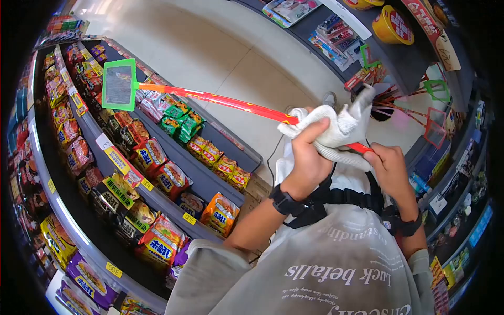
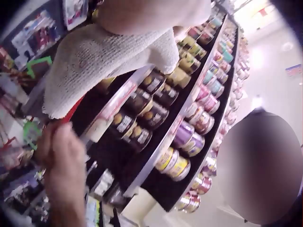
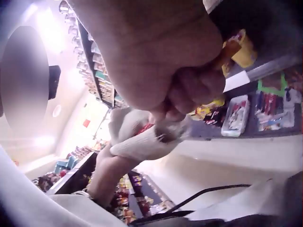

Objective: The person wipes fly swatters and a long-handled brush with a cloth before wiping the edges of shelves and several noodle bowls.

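A fly swatter with a green mesh head and a red handle stretches across the head view, its head out over the noodle shelves. My left hand grips a white knitted cloth that is wrapped around the lower handle. At the handle's end, my right hand holds the red shaft where it comes out of the cloth. The left wrist view has the cloth below my left hand and the right hand close by. In the right wrist view my right hand partly hides the cloth.
Tiered shelves of packaged instant noodles stand along the left. More fly swatters fan out from a holder at the right, near shelves with yellow tubs. A tiled floor runs between the shelves. A dark cable hangs beside my body.
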Available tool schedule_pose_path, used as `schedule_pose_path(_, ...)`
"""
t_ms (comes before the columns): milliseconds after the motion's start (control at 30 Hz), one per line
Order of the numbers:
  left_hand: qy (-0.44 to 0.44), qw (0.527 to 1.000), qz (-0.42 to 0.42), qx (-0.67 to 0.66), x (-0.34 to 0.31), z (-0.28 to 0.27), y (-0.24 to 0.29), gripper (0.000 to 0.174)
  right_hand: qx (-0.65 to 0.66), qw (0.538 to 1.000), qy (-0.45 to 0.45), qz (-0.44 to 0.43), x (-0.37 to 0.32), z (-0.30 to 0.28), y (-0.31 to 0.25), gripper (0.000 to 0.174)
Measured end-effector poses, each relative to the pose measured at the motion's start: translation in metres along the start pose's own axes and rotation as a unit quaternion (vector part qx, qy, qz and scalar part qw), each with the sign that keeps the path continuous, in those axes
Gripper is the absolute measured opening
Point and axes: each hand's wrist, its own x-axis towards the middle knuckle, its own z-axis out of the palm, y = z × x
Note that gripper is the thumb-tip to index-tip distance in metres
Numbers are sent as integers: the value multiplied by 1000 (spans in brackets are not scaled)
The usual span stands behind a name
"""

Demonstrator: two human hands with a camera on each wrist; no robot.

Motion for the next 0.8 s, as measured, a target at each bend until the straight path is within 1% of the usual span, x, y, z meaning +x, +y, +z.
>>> schedule_pose_path(67,-38,999,-33,-2,1,4,2,23,26,1000,-15,9,3,1,-5,32)
schedule_pose_path(167,56,996,28,56,-2,7,30,27,40,999,-10,3,-8,4,18,31)
schedule_pose_path(233,-65,994,71,60,-1,8,82,28,53,998,-37,26,-24,-10,51,31)
schedule_pose_path(300,18,991,98,89,0,17,120,31,52,997,-48,42,-35,-19,68,31)
schedule_pose_path(333,13,990,113,87,1,17,121,32,47,997,-47,45,-40,-21,71,31)
schedule_pose_path(367,9,988,126,87,0,15,121,32,45,997,-47,51,-41,-19,71,31)
schedule_pose_path(400,6,987,138,87,-1,14,118,32,36,998,-32,38,-39,-16,70,33)
schedule_pose_path(433,25,983,163,78,-7,13,101,32,51,997,-30,44,-36,-13,68,34)
schedule_pose_path(467,-1,989,121,81,-15,1,80,30,64,997,-26,47,-32,-10,62,34)
schedule_pose_path(500,-31,992,106,57,-17,1,47,30,76,996,-22,50,-28,-6,53,35)
schedule_pose_path(533,55,987,84,127,-24,12,13,28,55,997,-25,50,-21,0,24,35)
schedule_pose_path(567,-54,998,-23,29,-15,-13,-7,25,53,998,-9,14,-15,11,14,34)
schedule_pose_path(600,-129,991,-32,11,-6,-11,-3,20,62,998,3,31,-13,14,2,34)
schedule_pose_path(633,-109,993,-46,8,1,-8,3,19,75,996,18,52,-11,16,-7,33)
schedule_pose_path(667,-83,995,-60,4,2,-4,8,18,60,997,-5,43,-5,11,-12,32)
schedule_pose_path(700,-58,996,-73,-1,3,0,14,17,49,998,-6,32,-4,13,-12,32)
schedule_pose_path(733,-60,994,-85,-23,5,-8,16,20,38,999,-5,22,-4,15,-9,31)
schedule_pose_path(800,26,999,-25,27,3,-6,23,24,14,1000,6,12,-8,15,-3,30)
